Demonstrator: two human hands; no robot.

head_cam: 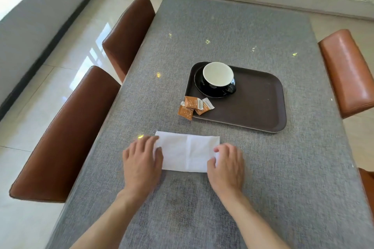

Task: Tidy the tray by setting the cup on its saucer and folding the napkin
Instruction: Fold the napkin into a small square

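A white napkin (pixel 187 152) lies folded into a flat rectangle on the grey table, near me. My left hand (pixel 141 159) rests flat on its left end, fingers spread. My right hand (pixel 227 164) covers its right end, with thumb and fingers curled at the napkin's edge. Farther back, a black cup (pixel 218 78) with a white inside stands upright on a black saucer (pixel 199 85) in the left back corner of a dark brown tray (pixel 257 103). The cup's handle points to the right and toward me.
Three orange sugar packets (pixel 194 107) lie at the tray's front left corner, one hanging off the rim onto the grey tablecloth (pixel 222 26). Two brown chairs (pixel 66 137) stand on the left side, and orange-brown chairs (pixel 348 70) on the right.
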